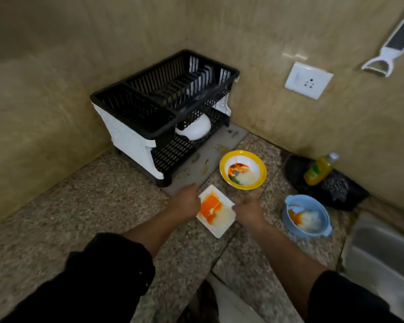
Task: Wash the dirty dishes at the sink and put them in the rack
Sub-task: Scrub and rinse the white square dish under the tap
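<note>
Left hand (pixel 187 202) curls its fingers round the plate's (pixel 219 220) left edge; right hand (pixel 248 212) meets the right edge, too blurred to tell its grip.

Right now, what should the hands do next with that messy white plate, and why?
Probably lift the white plate and carry it right to the sink. The left hand and right hand are at its two sides, though blur hides whether they grip it, and it is smeared orange, so it looks unwashed.
</note>
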